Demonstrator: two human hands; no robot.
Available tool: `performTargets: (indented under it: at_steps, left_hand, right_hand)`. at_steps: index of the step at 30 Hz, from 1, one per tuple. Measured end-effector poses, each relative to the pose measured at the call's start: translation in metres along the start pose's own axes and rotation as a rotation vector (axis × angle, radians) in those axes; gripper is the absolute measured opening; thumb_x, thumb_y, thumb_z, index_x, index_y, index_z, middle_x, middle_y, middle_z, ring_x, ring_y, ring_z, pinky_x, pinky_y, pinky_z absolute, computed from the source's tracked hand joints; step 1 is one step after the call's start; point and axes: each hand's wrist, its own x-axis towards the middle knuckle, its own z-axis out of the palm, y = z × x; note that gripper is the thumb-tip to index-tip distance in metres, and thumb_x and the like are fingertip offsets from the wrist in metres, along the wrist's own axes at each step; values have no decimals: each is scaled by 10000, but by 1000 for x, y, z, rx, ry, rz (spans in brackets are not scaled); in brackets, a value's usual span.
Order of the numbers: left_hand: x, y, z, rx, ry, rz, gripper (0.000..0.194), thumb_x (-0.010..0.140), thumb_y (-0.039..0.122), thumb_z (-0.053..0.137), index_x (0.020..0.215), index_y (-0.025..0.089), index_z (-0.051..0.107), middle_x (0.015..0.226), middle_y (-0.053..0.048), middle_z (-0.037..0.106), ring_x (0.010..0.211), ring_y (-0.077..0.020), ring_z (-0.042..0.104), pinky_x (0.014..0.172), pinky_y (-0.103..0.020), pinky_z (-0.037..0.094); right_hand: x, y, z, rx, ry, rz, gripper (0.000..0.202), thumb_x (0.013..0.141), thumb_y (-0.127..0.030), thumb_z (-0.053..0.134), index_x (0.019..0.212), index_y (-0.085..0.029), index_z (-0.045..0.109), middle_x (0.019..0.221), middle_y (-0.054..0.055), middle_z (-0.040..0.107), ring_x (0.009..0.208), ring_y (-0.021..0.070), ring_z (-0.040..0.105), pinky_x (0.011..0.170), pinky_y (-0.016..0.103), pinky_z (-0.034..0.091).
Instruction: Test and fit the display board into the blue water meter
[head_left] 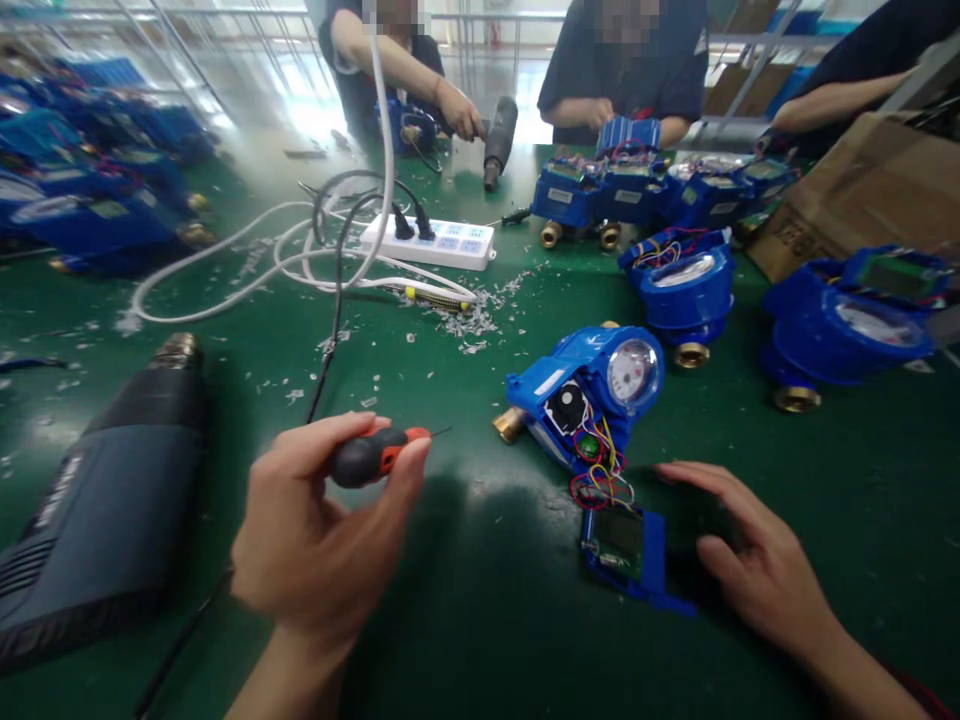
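My left hand [322, 520] grips a small black and red screwdriver [375, 453], its thin tip pointing right. A blue water meter [592, 385] lies opened in front of me, with a round dial, a brass fitting and coloured wires. Those wires lead to a blue cover with a display board [619, 545], lying on the green table. Just right of the cover, my right hand [757, 550] is held with thumb and fingers apart and nothing between them.
A heat gun [120, 490] lies at the left. Behind are a white power strip [439, 242], looped cables and plastic scraps. Several blue meters [686, 280] stand at the right, near a cardboard box [840, 190]; more are piled at the left. People sit across the table [465, 390].
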Motion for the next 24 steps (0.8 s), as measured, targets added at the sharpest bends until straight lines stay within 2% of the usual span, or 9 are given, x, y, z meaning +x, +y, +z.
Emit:
performTargets:
  at_steps: [3,5,7,10,13,18,20,22,24]
  left_hand:
    - [-1,-2,-1,-3,-52,55,334,710,274,743,990,151,610,867,-54,620,745,-172,575,672,-331,476]
    - [0,-2,2,38,-69,108,306,718,279,736,962,145,606,862,-39,613,746,-147,560,695,-293,476]
    - [3,-1,6,47,-75,97,296,728,304,724,948,152,597,851,-26,602,735,-136,553,673,-275,464]
    - [6,1,6,53,-132,-28,247,739,367,702,868,198,578,810,15,583,701,-111,550,633,-241,439]
    - [3,-5,-6,68,-252,-115,261,731,447,689,869,251,583,825,71,607,680,-74,570,598,-189,427]
    - [-29,-31,-42,167,-476,25,295,768,530,606,890,262,605,726,61,607,507,-64,557,432,-148,414]
    - [-48,-37,-53,206,-650,55,271,842,487,507,906,230,563,643,43,568,432,-73,525,359,-147,386]
    - [-65,-34,-58,222,-794,68,258,893,420,403,990,211,518,664,24,569,453,-90,550,380,-151,422]
    - [-78,-23,-58,192,-809,114,290,907,352,364,1119,188,474,801,-14,602,578,-96,606,485,-150,485]
  right_hand:
    - [-6,-18,3,36,-52,-83,749,723,-758,393,1245,-222,418,1198,103,517,1090,282,518,876,403,488]
    - [-6,-30,8,1,-101,-101,819,677,-743,498,1281,-207,361,1223,114,498,1100,284,513,883,393,492]
    - [-5,-39,13,-32,-111,-101,809,681,-648,600,1295,-202,320,1222,117,497,1097,275,518,882,388,501]
    - [-1,-44,18,-34,-89,-91,689,731,-502,635,1272,-205,330,1197,114,509,1089,254,528,880,377,512]
    - [-2,-42,19,-19,-83,-104,613,744,-469,631,1231,-210,363,1145,107,539,1038,240,562,850,361,532]
    - [-11,-36,17,38,-73,-43,631,753,-450,616,1255,-208,320,1122,108,559,981,239,598,804,368,555]
    - [-12,-38,17,34,-76,-36,628,755,-422,610,1264,-203,314,1121,107,555,969,239,602,800,370,555]
    - [-9,-43,17,-7,-62,-64,575,752,-361,595,1243,-193,345,1102,104,551,959,234,597,812,366,547]
    - [-5,-48,19,-52,-33,-88,509,740,-298,567,1199,-180,382,1075,104,546,955,230,587,819,359,538]
